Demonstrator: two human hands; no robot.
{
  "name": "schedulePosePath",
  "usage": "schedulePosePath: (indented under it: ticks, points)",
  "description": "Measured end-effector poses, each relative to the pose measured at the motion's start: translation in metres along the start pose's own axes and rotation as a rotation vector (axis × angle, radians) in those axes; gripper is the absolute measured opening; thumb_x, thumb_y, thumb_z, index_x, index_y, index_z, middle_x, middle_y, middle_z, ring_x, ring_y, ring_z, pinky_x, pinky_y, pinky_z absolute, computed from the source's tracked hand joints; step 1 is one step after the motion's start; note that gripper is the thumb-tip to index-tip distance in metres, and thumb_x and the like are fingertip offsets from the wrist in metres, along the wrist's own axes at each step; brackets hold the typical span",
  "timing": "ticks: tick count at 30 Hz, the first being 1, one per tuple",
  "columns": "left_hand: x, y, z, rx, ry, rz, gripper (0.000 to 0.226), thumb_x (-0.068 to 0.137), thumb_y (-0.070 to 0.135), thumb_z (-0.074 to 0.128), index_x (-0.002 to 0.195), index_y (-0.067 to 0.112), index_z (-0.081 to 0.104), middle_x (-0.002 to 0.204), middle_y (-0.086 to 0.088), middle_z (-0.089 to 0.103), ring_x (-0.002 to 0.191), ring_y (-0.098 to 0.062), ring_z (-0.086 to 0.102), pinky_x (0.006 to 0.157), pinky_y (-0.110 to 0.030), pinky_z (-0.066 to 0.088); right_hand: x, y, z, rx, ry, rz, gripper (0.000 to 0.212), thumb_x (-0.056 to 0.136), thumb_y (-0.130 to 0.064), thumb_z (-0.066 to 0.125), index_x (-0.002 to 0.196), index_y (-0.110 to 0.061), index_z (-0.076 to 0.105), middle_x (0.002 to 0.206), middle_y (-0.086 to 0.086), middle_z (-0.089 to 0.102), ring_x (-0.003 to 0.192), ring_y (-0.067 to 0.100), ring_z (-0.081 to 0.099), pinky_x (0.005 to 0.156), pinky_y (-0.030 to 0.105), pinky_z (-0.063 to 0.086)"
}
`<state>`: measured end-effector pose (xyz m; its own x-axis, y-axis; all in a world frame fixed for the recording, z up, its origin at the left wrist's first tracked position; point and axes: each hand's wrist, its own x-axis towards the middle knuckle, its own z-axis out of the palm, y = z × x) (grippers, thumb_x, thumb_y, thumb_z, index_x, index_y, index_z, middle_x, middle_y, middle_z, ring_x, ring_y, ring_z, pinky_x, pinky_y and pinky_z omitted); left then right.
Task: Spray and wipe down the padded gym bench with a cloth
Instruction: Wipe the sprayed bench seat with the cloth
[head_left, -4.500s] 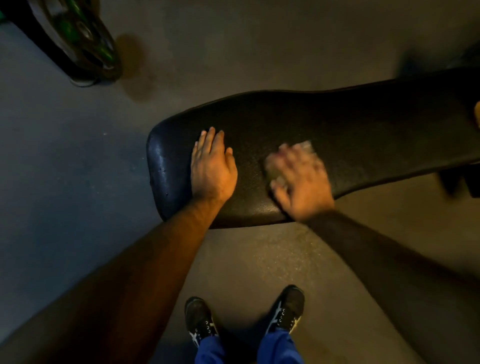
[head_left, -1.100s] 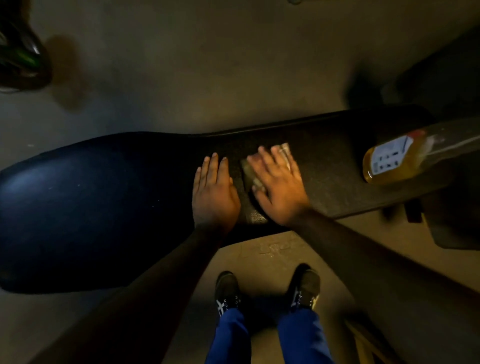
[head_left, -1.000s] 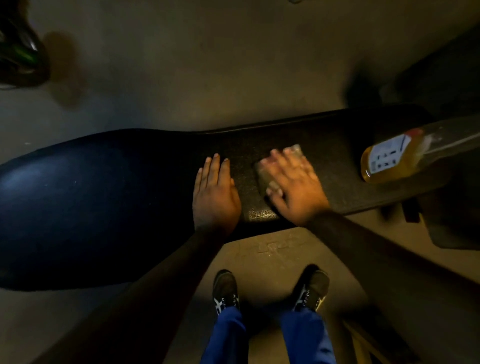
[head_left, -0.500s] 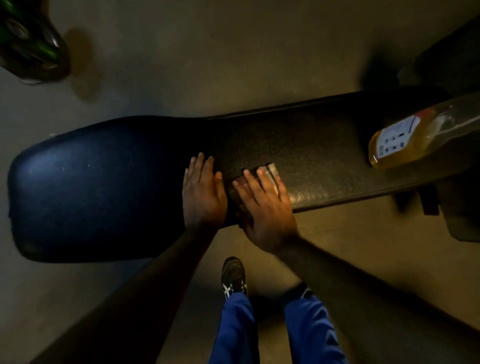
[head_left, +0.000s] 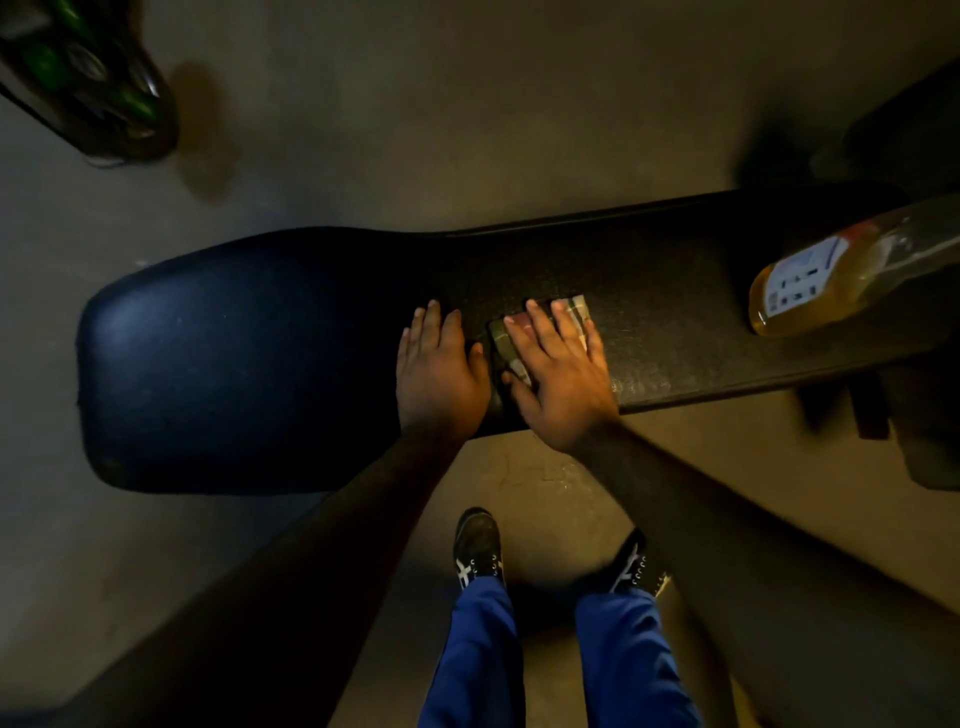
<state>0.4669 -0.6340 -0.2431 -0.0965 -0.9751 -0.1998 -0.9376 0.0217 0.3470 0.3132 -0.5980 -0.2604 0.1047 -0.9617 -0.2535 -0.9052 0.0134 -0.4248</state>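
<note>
While the right hand (head_left: 563, 387) presses the cloth (head_left: 540, 332) with fingers (head_left: 540, 325) flat and spread, and the left (head_left: 439, 371) rests flat, a long stroke could knock the bottle (head_left: 831, 280) off the surface (head_left: 249, 358).

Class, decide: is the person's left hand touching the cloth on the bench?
Apart. The head view shows a dark strip of bench pad between the left hand and the cloth, which lies under the right hand.
</note>
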Motion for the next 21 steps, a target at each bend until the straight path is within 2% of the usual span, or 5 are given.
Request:
schedulePosePath:
  ticks: [4, 7, 13, 17, 21]
  points:
    - [-0.015, 0.017, -0.014, -0.007, 0.017, 0.022, 0.044, 0.094, 0.025, 0.051, 0.134, 0.010, 0.053, 0.142, -0.015, 0.051, 0.140, -0.027, 0.037, 0.119, -0.041, 0.023, -0.011, -0.004, -0.043, 0.537, 0.267, 0.103, 0.060, 0.092, -0.043, 0.059, 0.148, -0.023, 0.048, 0.162, 0.003, 0.037, 0.153, 0.023, 0.025, 0.124, 0.048, 0.022]
    - [-0.031, 0.046, -0.022, -0.034, 0.007, 0.018, 0.035, 0.092, 0.029, 0.052, 0.123, 0.016, 0.059, 0.123, -0.010, 0.062, 0.122, -0.026, 0.053, 0.108, -0.040, 0.038, -0.032, -0.004, -0.073, 0.850, 0.305, 0.256, 0.036, 0.091, -0.030, 0.066, 0.125, -0.020, 0.066, 0.123, -0.001, 0.069, 0.117, 0.013, 0.065, 0.104, 0.047, 0.053]
    - [-0.041, 0.147, -0.038, -0.109, -0.326, -0.051, 0.038, 0.094, 0.042, 0.054, 0.130, 0.029, 0.053, 0.118, -0.001, 0.063, 0.105, -0.023, 0.061, 0.083, -0.036, 0.052, -0.088, 0.048, -0.132, 0.991, 0.393, 0.528, 0.006, 0.079, -0.035, 0.070, 0.081, -0.030, 0.072, 0.073, -0.006, 0.071, 0.073, 0.019, 0.069, 0.076, 0.053, 0.058]
    - [-0.034, 0.206, -0.036, -0.156, -0.349, 0.016, 0.054, 0.093, 0.044, 0.054, 0.143, 0.027, 0.041, 0.126, -0.005, 0.062, 0.112, -0.028, 0.060, 0.089, -0.041, 0.053, -0.113, 0.100, -0.175, 0.949, 0.584, 0.618, 0.022, 0.088, -0.023, 0.077, 0.103, -0.022, 0.061, 0.084, -0.008, 0.067, 0.070, -0.004, 0.064, 0.073, 0.029, 0.054]
    - [-0.023, 0.253, -0.030, -0.191, -0.322, 0.023, 0.058, 0.092, 0.044, 0.056, 0.144, 0.024, 0.039, 0.129, -0.007, 0.060, 0.116, -0.029, 0.059, 0.092, -0.042, 0.052, -0.110, 0.146, -0.207, 0.936, 0.617, 0.624, 0.069, 0.080, -0.033, 0.083, 0.138, -0.019, 0.049, 0.129, -0.002, 0.062, 0.117, 0.007, 0.059, 0.102, 0.027, 0.048]
